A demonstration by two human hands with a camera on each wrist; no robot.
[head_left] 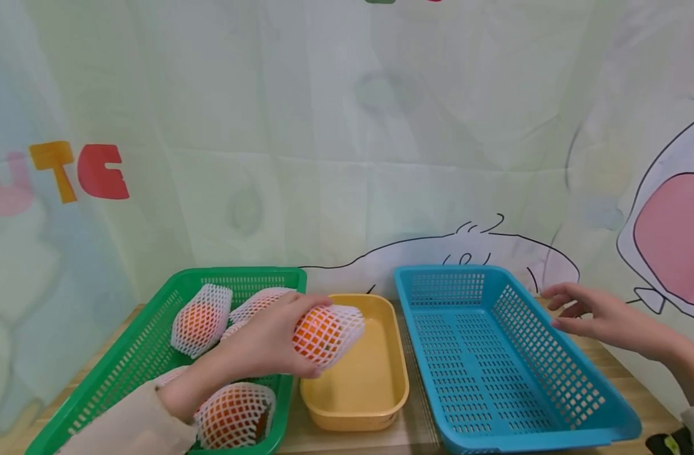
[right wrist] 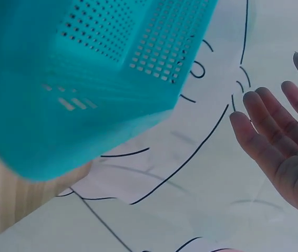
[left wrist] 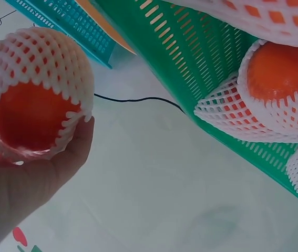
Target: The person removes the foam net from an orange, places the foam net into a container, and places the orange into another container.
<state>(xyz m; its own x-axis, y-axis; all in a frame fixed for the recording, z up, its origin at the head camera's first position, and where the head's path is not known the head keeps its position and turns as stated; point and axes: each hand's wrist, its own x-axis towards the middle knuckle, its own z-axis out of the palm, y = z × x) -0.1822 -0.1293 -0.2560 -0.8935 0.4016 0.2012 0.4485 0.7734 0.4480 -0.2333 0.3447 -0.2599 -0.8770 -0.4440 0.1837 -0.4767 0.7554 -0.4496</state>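
My left hand (head_left: 273, 338) grips an orange fruit in a white foam net (head_left: 328, 336), fingers and thumb curled round its sides. It holds the fruit above the left side of the yellow tray (head_left: 372, 373). In the left wrist view, the bare orange skin of the held fruit (left wrist: 30, 118) shows where the net ends. Several more netted fruits (head_left: 201, 321) lie in the green basket (head_left: 241, 272), partly hidden by my left forearm. Over the right rim of the blue basket (head_left: 478, 373), my right hand (head_left: 600, 316) hovers with loosely bent fingers and nothing in it.
The green basket stands left, the yellow tray in the middle and the blue basket right, side by side on a wooden table (head_left: 614, 373). A printed cloth (head_left: 335, 126) hangs right behind them.
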